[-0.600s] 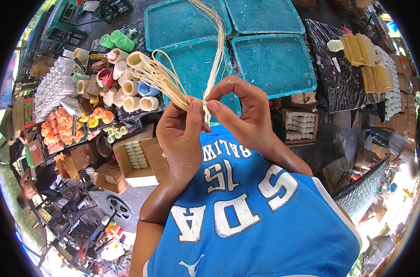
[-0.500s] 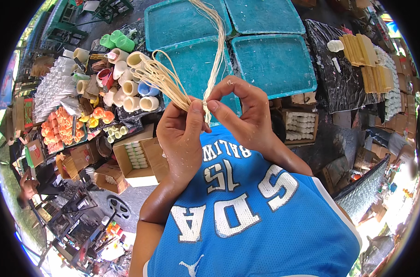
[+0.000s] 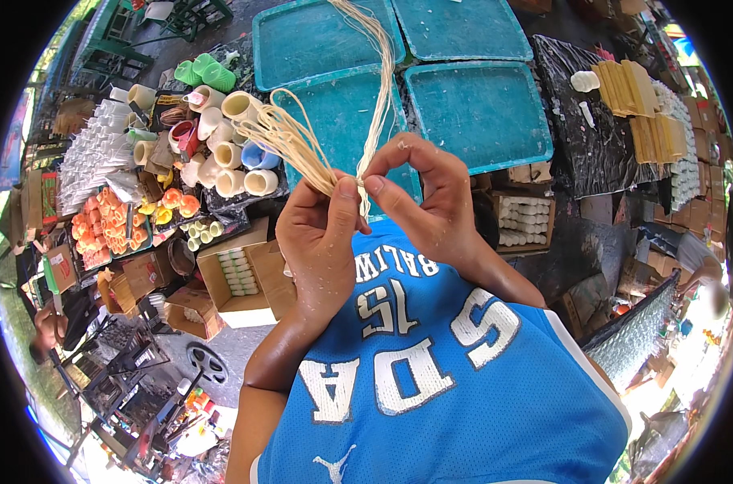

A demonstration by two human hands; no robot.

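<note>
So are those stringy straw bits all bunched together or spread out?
Bunched at the hands: the left hand and right hand pinch the pale strands together; farther up they fan apart.

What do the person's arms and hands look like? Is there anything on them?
Both arms are bare, with no sleeves: the blue jersey with big white letters and white trim is sleeveless. The left hand and right hand wear no gloves, rings or watch. Small pale flecks dot both hands and the forearms.

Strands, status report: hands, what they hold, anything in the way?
Left hand and right hand both pinch pale strands. Strands fan above teal trays. Nothing between.
</note>
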